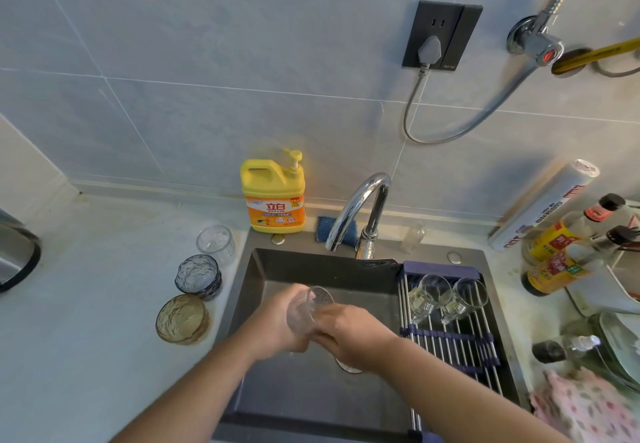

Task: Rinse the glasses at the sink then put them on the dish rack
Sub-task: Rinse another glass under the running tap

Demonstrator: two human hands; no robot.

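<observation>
The clear ribbed drinking glass (306, 314) is tipped over the dark metal sink (277, 269), with the fingers of the left hand (275, 326) and the right hand (351, 333) wrapped around it, and I think wet fingers could let it slip and crack on the sink.

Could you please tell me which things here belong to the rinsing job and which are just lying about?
Job: ribbed clear glass, held by left hand and right hand; clear counter glass; blue-grey glass; amber glass; chrome tap; dark sink; wire dish rack.
Lying about: yellow detergent bottle, blue sponge, sauce bottles, pink floral cloth.
</observation>
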